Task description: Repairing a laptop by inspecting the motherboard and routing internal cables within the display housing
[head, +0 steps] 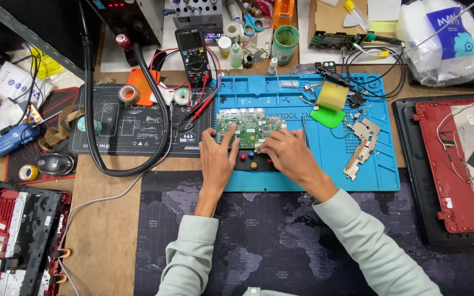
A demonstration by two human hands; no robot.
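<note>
- Head view: green rectangular circuit board [249,127] lying flat on the blue silicone work mat [379,164], near the mat's left end
- Left hand [215,159]: fingers spread open, tips pressed on the board's lower left edge, gripping nothing
- Right hand [288,155]: fingers curled together at the board's lower right edge; whether they pinch anything cannot be told
- Black digital multimeter [193,53] stands behind the board
- Yellow sponge [332,96] and grey metal hinge bracket [361,143] lie to the right on the mat
</note>
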